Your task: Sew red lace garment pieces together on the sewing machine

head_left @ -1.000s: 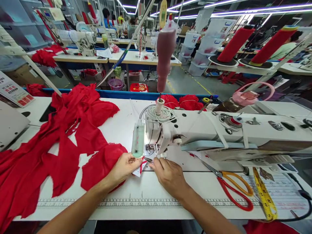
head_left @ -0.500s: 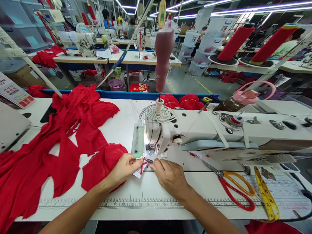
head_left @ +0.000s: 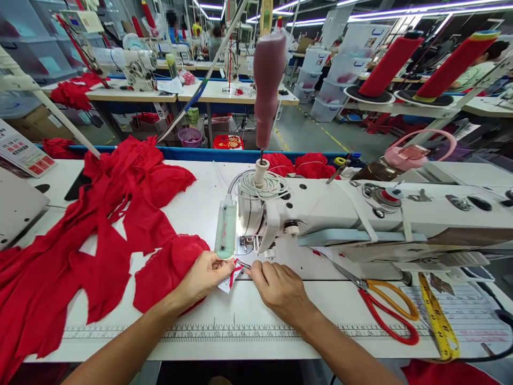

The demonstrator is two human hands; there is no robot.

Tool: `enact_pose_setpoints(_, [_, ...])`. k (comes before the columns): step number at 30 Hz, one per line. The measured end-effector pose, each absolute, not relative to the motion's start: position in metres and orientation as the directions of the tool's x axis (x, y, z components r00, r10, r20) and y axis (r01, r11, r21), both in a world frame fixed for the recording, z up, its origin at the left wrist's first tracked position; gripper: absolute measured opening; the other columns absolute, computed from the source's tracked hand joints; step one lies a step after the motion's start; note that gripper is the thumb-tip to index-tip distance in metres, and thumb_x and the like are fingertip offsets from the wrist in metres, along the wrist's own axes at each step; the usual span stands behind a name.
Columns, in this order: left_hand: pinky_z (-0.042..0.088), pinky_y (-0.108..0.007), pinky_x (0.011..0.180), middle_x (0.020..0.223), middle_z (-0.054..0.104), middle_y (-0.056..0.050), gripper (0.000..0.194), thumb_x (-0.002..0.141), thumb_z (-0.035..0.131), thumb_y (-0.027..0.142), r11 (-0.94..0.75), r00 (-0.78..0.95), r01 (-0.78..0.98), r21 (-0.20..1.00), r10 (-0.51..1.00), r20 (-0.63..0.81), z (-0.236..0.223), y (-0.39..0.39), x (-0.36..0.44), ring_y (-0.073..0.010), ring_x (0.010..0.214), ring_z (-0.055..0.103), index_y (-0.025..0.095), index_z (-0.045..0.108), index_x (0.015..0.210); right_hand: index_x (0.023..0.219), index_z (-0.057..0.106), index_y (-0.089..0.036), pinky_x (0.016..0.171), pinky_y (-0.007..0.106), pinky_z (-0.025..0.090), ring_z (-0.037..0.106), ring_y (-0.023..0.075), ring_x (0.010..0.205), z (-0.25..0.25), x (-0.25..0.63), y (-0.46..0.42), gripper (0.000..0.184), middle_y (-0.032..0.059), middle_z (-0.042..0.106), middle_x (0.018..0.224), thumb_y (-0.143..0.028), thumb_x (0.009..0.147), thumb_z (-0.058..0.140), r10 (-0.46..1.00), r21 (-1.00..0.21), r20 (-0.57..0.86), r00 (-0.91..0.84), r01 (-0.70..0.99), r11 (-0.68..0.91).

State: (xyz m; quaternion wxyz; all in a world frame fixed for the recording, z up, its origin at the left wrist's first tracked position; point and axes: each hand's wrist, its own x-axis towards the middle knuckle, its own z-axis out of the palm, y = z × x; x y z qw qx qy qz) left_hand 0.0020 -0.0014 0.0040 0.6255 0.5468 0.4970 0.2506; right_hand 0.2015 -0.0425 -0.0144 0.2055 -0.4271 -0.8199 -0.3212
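Note:
My left hand (head_left: 208, 274) pinches a small white printed piece (head_left: 225, 283) with a narrow red strip (head_left: 234, 275) lying across it. A red fabric piece with a scalloped edge (head_left: 172, 270) lies beside and partly under that hand. My right hand (head_left: 276, 291) is closed round slim metal tweezers (head_left: 243, 264), mostly hidden by the fingers. Their tip points left and meets the red strip. Both hands are just in front of the sewing machine's presser foot (head_left: 246, 243), below a lit, pale green lamp (head_left: 226, 230).
A heap of red fabric (head_left: 132, 198) covers the table's left side. Orange-and-red-handled scissors (head_left: 380, 302) and a yellow tape measure (head_left: 438, 321) lie at right. A screwdriver (head_left: 269, 85) stands upright on the machine head. A printed ruler (head_left: 256, 332) runs along the front edge.
The tweezers have turned slightly and show a thinner profile at the red strip. Both hands stay almost in place; the view has shifted a little.

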Motion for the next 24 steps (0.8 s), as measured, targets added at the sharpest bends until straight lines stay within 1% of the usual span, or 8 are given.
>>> enact_pose_setpoints(5, [0.04,-0.022,0.058,0.072,0.054,-0.001,0.039,0.073,0.069,0.052,0.266,0.39,0.198,0.944,0.862,-0.324,0.005,-0.001,0.003,-0.013,0.067,0.048,0.014,0.061,0.071,0.082,0.06,-0.018,0.056,0.031,0.026,0.039,0.0117,0.053,-0.014,0.201,-0.044,0.022,-0.0033,0.045,0.058,-0.025,0.101,0.053,0.626,0.298,0.574,-0.528,0.846,0.442])
enact_pose_setpoints(9, [0.04,-0.022,0.056,0.07,0.055,-0.001,0.038,0.075,0.069,0.051,0.252,0.388,0.186,0.95,0.869,-0.307,0.004,-0.001,0.002,-0.0133,0.066,0.05,0.014,0.065,0.075,0.076,0.056,-0.019,0.055,0.029,0.028,0.044,0.0115,0.052,-0.015,0.202,-0.042,0.032,-0.0022,0.053,0.06,-0.032,0.104,0.048,0.698,0.059,0.586,-0.411,0.881,0.469])
enact_pose_setpoints(13, [0.042,-0.022,0.058,0.07,0.059,-0.001,0.036,0.079,0.068,0.05,0.234,0.391,0.174,0.956,0.875,-0.286,0.003,-0.001,0.0,-0.0138,0.066,0.053,0.014,0.068,0.08,0.08,0.058,-0.019,0.053,0.027,0.031,0.052,0.0119,0.052,-0.018,0.204,-0.042,0.031,-0.0002,0.061,0.063,-0.032,0.104,0.045,0.756,-0.158,0.577,-0.31,0.865,0.476])
enact_pose_setpoints(15, [0.043,-0.022,0.059,0.071,0.061,-0.001,0.035,0.081,0.066,0.049,0.212,0.393,0.181,0.96,0.88,-0.268,0.001,-0.001,0.0,-0.014,0.066,0.054,0.014,0.069,0.081,0.088,0.061,-0.019,0.054,0.025,0.036,0.058,0.013,0.057,-0.018,0.204,-0.042,0.025,0.0015,0.067,0.069,-0.035,0.102,0.048,0.841,-0.373,0.488,-0.235,0.815,0.444])
enact_pose_setpoints(17, [0.043,-0.023,0.061,0.074,0.063,-0.002,0.033,0.082,0.065,0.047,0.184,0.397,0.189,0.965,0.884,-0.246,-0.001,-0.002,0.001,-0.0147,0.069,0.055,0.014,0.07,0.082,0.097,0.062,-0.019,0.055,0.024,0.04,0.061,0.0142,0.061,-0.017,0.203,-0.042,0.023,0.0018,0.07,0.074,-0.041,0.096,0.056,0.943,-0.634,0.297,-0.152,0.707,0.314])
enact_pose_setpoints(19, [0.045,-0.023,0.064,0.077,0.066,-0.003,0.032,0.083,0.064,0.045,0.143,0.418,0.194,0.971,0.883,-0.213,-0.004,-0.003,0.001,-0.0154,0.072,0.057,0.014,0.071,0.084,0.098,0.063,-0.02,0.057,0.024,0.042,0.06,0.0146,0.064,-0.014,0.201,-0.04,0.027,0.0008,0.069,0.077,-0.045,0.088,0.064,0.988,-0.808,0.085,-0.125,0.572,0.142])
enact_pose_setpoints(21, [0.045,-0.023,0.066,0.078,0.067,-0.004,0.031,0.085,0.062,0.044,0.096,0.448,0.208,0.973,0.875,-0.182,-0.007,-0.004,0.002,-0.0157,0.074,0.058,0.014,0.072,0.084,0.088,0.063,-0.02,0.059,0.025,0.041,0.055,0.0138,0.065,-0.011,0.198,-0.037,0.023,-0.0009,0.064,0.075,-0.042,0.085,0.064,0.989,-0.881,-0.035,-0.147,0.471,0.039])
enact_pose_setpoints(24, [0.045,-0.023,0.065,0.077,0.067,-0.004,0.032,0.089,0.058,0.043,0.038,0.478,0.261,0.965,0.863,-0.163,-0.007,-0.007,0.003,-0.0153,0.072,0.058,0.014,0.071,0.084,0.067,0.052,-0.02,0.056,0.024,0.034,0.042,0.0115,0.06,-0.006,0.196,-0.033,0.022,-0.0043,0.047,0.062,-0.036,0.082,0.059,0.984,-0.915,-0.081,-0.157,0.404,-0.011])
